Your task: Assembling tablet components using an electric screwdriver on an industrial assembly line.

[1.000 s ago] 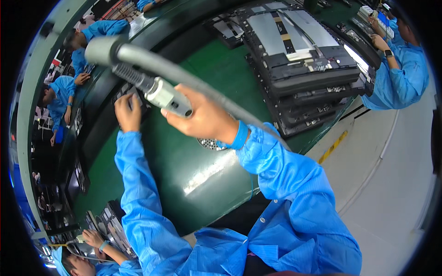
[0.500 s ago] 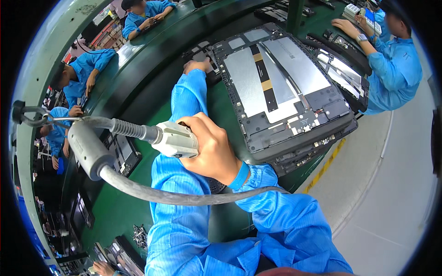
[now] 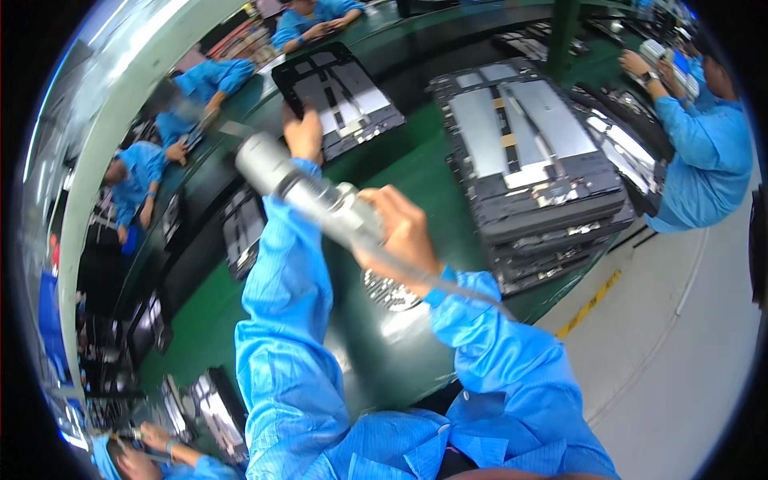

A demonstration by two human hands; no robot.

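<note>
My left hand (image 3: 304, 138) reaches forward and grips the near left edge of an opened tablet (image 3: 364, 100). The tablet is a dark frame with silver plates inside, tilted above the green bench. My right hand (image 3: 404, 232) is closed round the pale grey body of a corded electric screwdriver (image 3: 358, 214), held over the middle of the bench. Its thick grey cable bends back over my right wrist. The screwdriver's tip is hidden and its upper end is blurred. Below my right hand, a round dish (image 3: 390, 290) of small shiny parts is partly covered.
A stack of opened tablets (image 3: 524, 136) stands to the right, with another tablet (image 3: 620, 148) beside it. More tablets lie at left (image 3: 242, 228) and lower left (image 3: 218, 412). A green post (image 3: 563, 40) rises behind. Co-workers in blue sit around; one (image 3: 708, 144) is close at right.
My left hand has lifted the tablet from the bench beside the stack and brought it left. The screwdriver and right hand have shifted slightly right, uncovering the dish. The whole view has turned a little.
</note>
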